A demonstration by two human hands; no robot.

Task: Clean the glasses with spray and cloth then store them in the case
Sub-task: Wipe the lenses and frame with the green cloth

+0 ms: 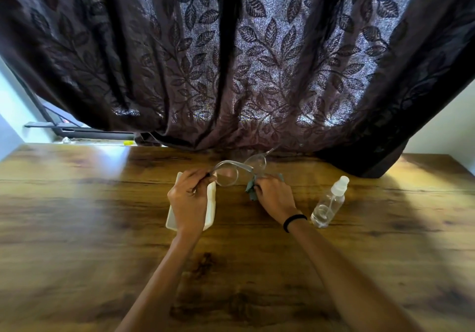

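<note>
So that the glasses (pixel 228 175) sit steady for wiping, the fingers of your left hand (pixel 189 199) pinch one frame end while those of your right hand (pixel 277 198) pinch the cloth (pixel 250 190) onto a lens.

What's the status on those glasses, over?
Left hand grips glasses by the frame. Right hand pinches cloth at the other lens. Case under left hand, spray bottle standing right; nothing blocking.
</note>
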